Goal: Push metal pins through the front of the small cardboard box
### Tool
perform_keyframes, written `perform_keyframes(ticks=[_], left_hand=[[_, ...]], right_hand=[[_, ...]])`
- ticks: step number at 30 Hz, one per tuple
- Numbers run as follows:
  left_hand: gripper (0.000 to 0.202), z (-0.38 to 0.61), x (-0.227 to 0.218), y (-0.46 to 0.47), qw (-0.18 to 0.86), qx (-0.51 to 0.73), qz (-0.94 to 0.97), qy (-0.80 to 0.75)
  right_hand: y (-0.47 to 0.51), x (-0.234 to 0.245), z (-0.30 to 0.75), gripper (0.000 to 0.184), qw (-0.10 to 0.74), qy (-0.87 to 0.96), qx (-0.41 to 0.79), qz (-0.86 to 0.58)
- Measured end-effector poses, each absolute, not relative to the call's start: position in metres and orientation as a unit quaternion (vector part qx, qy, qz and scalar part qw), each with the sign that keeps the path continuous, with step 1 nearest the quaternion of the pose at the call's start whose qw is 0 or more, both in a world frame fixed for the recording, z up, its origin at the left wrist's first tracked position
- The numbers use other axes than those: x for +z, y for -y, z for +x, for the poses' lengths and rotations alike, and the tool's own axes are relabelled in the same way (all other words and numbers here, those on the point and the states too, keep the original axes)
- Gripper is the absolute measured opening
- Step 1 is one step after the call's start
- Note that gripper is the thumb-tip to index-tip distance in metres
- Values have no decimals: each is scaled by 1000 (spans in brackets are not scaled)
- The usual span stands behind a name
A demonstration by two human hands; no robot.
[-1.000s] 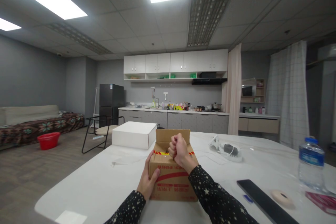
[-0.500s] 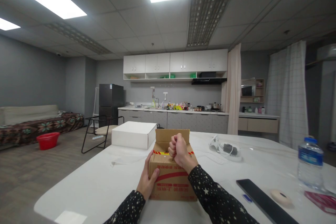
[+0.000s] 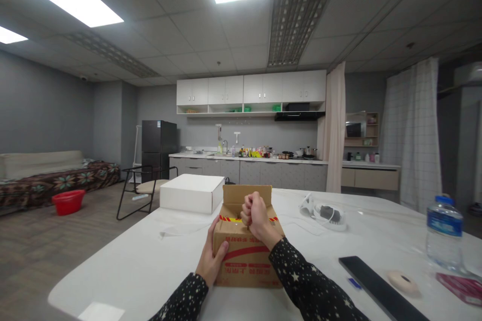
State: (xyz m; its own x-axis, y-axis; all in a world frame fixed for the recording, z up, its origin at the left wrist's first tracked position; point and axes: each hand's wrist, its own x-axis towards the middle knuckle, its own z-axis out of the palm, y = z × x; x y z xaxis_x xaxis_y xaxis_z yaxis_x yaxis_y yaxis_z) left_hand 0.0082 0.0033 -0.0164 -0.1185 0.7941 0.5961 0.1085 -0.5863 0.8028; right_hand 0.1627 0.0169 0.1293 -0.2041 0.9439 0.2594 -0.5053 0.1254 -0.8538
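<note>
Both arms reach forward from the bottom centre of the frame in dark starred sleeves. The left hand (image 3: 212, 259) is open, thumb raised, palm turned inward. The right hand (image 3: 254, 214) is curled into a fist above it, wrist bent.

Matt cardboard box (image 3: 244, 256) w/ glossy tape, smooth white table (image 3: 150, 266).
</note>
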Motion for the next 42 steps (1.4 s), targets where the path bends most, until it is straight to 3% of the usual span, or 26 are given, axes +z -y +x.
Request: perform_keyframes(ticks=[42], left_hand=[[85,2,-24,-10,267,638,623,-365]], right_hand=[[-11,131,162,31,562,484,624,-246]])
